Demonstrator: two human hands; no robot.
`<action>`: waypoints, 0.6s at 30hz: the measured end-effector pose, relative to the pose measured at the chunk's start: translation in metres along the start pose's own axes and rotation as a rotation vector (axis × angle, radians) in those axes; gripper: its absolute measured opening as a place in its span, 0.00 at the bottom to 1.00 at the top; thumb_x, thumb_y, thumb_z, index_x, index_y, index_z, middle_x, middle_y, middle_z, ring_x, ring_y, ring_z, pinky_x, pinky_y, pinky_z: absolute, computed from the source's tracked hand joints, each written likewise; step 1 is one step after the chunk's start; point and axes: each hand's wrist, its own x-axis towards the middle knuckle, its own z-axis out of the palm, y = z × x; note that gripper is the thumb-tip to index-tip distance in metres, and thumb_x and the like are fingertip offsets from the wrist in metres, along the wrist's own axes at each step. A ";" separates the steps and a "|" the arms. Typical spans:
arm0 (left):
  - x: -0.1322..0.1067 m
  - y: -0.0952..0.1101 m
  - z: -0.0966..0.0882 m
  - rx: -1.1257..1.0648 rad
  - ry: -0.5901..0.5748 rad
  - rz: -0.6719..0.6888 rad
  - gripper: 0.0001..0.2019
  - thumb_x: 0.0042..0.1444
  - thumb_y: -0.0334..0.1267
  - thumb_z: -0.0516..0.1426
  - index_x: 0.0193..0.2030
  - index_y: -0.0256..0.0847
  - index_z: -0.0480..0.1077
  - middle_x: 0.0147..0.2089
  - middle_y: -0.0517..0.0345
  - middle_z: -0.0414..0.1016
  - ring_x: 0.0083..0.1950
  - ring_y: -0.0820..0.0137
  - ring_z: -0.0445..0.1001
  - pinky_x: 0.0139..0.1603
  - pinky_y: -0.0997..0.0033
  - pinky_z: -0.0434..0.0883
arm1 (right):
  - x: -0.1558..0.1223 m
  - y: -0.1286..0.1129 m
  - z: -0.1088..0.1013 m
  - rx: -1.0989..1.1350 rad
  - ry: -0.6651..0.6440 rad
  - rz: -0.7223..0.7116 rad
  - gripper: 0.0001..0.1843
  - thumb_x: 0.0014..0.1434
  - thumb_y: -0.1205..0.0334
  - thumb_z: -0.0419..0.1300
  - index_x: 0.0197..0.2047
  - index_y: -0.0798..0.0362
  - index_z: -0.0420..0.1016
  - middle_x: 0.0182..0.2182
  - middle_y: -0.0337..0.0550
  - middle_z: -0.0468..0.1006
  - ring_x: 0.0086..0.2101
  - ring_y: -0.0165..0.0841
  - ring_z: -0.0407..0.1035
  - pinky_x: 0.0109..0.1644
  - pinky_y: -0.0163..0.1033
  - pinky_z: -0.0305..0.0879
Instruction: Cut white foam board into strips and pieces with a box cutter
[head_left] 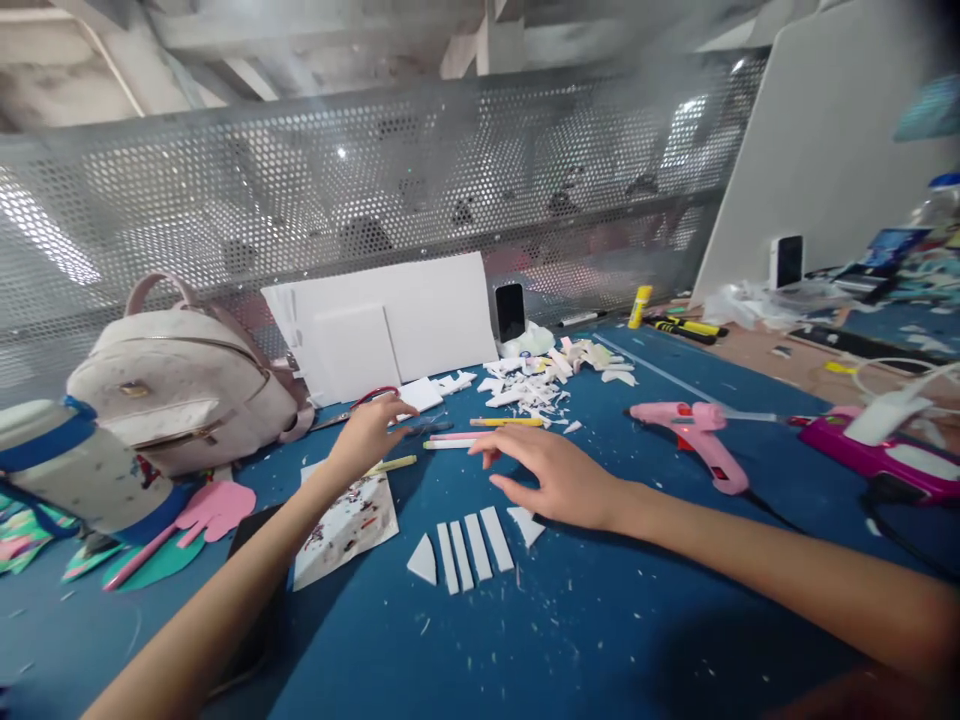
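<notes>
My left hand [371,432] reaches forward over the blue table [570,630], fingers stretched toward a pair of red-handled scissors [375,398] and small white foam pieces [421,395]; it holds nothing. My right hand [555,475] hovers palm down with its fingers spread, just above a row of cut white foam strips [472,548] and beside a triangular piece [527,524]. Its fingertips point left toward a pink-and-white stick [450,440] and a yellow pencil [506,422]. Another yellow stick [391,465] lies under my left wrist.
A pink glue gun [697,435] lies to the right, with a magenta box [881,455] beyond it. White foam boards [390,325] lean against the mesh fence. A beige backpack [184,385] and a bottle [75,470] stand at left. Foam scraps [536,385] are piled behind.
</notes>
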 end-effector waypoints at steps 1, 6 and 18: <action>0.010 -0.003 0.007 0.024 -0.034 0.012 0.13 0.66 0.43 0.59 0.52 0.38 0.72 0.52 0.52 0.75 0.48 0.65 0.76 0.51 0.57 0.75 | 0.004 -0.002 -0.002 -0.004 0.013 -0.017 0.16 0.65 0.64 0.55 0.56 0.49 0.71 0.43 0.44 0.79 0.47 0.39 0.71 0.53 0.46 0.66; 0.039 -0.011 0.031 0.159 -0.089 0.000 0.15 0.66 0.44 0.59 0.55 0.39 0.71 0.57 0.49 0.72 0.55 0.61 0.74 0.56 0.51 0.73 | 0.023 -0.014 -0.022 0.010 0.100 -0.046 0.13 0.66 0.63 0.53 0.51 0.49 0.73 0.43 0.45 0.79 0.44 0.37 0.72 0.50 0.44 0.66; 0.063 -0.016 0.043 0.192 -0.189 -0.030 0.16 0.66 0.44 0.59 0.57 0.39 0.70 0.57 0.49 0.72 0.54 0.61 0.74 0.54 0.52 0.74 | 0.102 -0.024 -0.059 0.223 0.370 -0.129 0.10 0.65 0.66 0.53 0.43 0.55 0.75 0.35 0.41 0.80 0.37 0.31 0.73 0.48 0.38 0.67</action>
